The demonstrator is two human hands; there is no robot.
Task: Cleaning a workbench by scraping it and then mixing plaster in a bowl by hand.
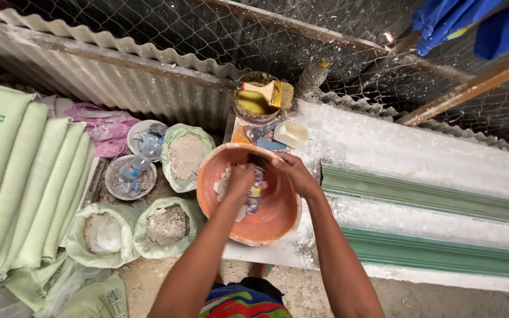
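An orange plastic bowl [272, 221], round and smooth, dusted with white, sits at the near-left end of a white, powder-covered bench [396, 153]. White paste clings to its inner wall. Both hands reach down into the bowl, forearms slanting in from below. The left hand [240, 179] is curled into a fist around the top of a multicoloured tool [254, 194], a narrow handle-like piece that hangs into the bowl. The right hand [294, 174] is bent at the wrist, fingers closed over the same tool beside the left.

Behind the bowl stand a rusty round tin [253, 105] with a bristly yellow-handled brush [275, 93] laid across it, and a pale soap-like block [290, 133]. Two green ridged mouldings [431, 197] lie along the bench. On the floor to the left are open sacks of grey powder [167, 225] and stacked pale green woven bags [25, 182], against corrugated metal sheet [119, 76].
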